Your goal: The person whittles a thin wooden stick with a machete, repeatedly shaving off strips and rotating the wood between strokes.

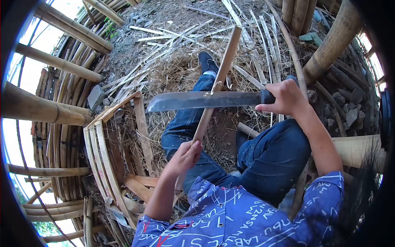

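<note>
1. A long, pale, flat strip of split bamboo [224,61] stands tilted in the middle of the view. It runs from 1 o'clock down to 7 o'clock, above the person's lap.
2. The left hand [186,157] is closed around the strip's lower part, at 7 o'clock from the crossing point.
3. A dark steel machete with a black handle [197,100] lies level across the strip, with its edge touching the strip and its tip pointing to 9 o'clock.
4. The right hand [286,97] is clenched on the handle, at 3 o'clock from the strip.
5. Beneath are legs in blue denim jeans [271,154], a black shoe [207,61] at 12 o'clock and a blue patterned shirt [238,214] at 6 o'clock.
6. Dry straw-like shavings [173,76] and thin loose bamboo slats [173,37] cover the ground from 11 to 1 o'clock.
7. A curved frame of bamboo slats [101,158] sits at 8 o'clock, round bamboo poles [61,64] at 10 o'clock and a thick pole [334,41] at 2 o'clock.
</note>
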Action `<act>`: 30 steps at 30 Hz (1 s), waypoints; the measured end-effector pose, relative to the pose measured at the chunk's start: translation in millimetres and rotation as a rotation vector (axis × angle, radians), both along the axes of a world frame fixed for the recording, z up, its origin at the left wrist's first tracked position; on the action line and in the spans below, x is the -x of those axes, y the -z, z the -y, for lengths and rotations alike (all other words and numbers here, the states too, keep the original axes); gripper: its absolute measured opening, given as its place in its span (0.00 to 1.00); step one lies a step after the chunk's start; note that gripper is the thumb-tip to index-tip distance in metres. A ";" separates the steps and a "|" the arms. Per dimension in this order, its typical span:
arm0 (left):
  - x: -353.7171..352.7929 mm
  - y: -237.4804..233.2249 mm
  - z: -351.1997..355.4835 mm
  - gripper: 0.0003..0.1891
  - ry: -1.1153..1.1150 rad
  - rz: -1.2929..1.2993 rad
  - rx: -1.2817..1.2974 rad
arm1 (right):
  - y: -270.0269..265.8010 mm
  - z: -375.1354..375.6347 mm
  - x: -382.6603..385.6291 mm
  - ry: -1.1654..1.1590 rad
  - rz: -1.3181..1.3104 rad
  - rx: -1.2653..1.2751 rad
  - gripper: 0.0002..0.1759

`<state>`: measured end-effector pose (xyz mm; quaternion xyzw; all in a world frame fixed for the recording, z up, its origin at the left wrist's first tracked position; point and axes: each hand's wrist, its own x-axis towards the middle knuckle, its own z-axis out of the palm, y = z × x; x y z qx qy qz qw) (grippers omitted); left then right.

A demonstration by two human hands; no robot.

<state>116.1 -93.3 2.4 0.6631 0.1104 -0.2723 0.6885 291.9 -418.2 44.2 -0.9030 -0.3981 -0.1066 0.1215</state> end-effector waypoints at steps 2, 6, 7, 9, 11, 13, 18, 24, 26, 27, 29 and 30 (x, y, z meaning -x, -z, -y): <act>-2.3 1.0 2.7 0.19 -0.006 -0.009 0.028 | -1.5 -5.1 -0.1 0.004 -0.020 0.005 0.38; -7.9 1.2 9.8 0.20 -0.047 0.038 -0.018 | -0.9 -5.7 -2.8 0.004 -0.052 0.003 0.37; -8.8 1.1 11.8 0.20 -0.057 0.060 -0.033 | -0.8 -5.9 -2.6 0.004 -0.053 0.002 0.37; -12.0 1.7 15.1 0.20 -0.042 0.072 -0.042 | -1.3 -4.9 -2.0 0.022 -0.055 0.012 0.38; -14.2 3.2 16.7 0.19 -0.023 0.085 -0.051 | -0.7 -3.6 -1.6 0.022 -0.054 -0.011 0.38; -15.6 6.4 16.9 0.19 -0.016 0.098 -0.036 | -1.5 -3.1 -1.0 0.021 -0.051 -0.035 0.38; -21.6 0.9 29.2 0.20 -0.070 0.155 -0.082 | -4.9 -5.0 1.8 0.123 -0.422 -0.082 0.37; -28.1 0.5 40.1 0.21 -0.105 0.181 -0.082 | -10.3 -4.2 0.3 0.099 -0.744 -0.204 0.32; -30.4 0.7 41.4 0.21 -0.095 0.189 -0.088 | -6.4 -3.2 1.1 0.092 -0.593 -0.146 0.34; -31.9 0.0 42.4 0.21 -0.075 0.170 -0.068 | -4.5 -2.9 1.8 0.081 -0.444 -0.086 0.37; -32.1 1.3 44.3 0.21 -0.052 0.148 -0.047 | -6.2 -7.4 5.6 0.066 -0.339 -0.050 0.36; -32.6 3.4 44.7 0.21 -0.047 0.135 -0.030 | -7.3 -10.0 6.4 0.050 -0.231 -0.013 0.34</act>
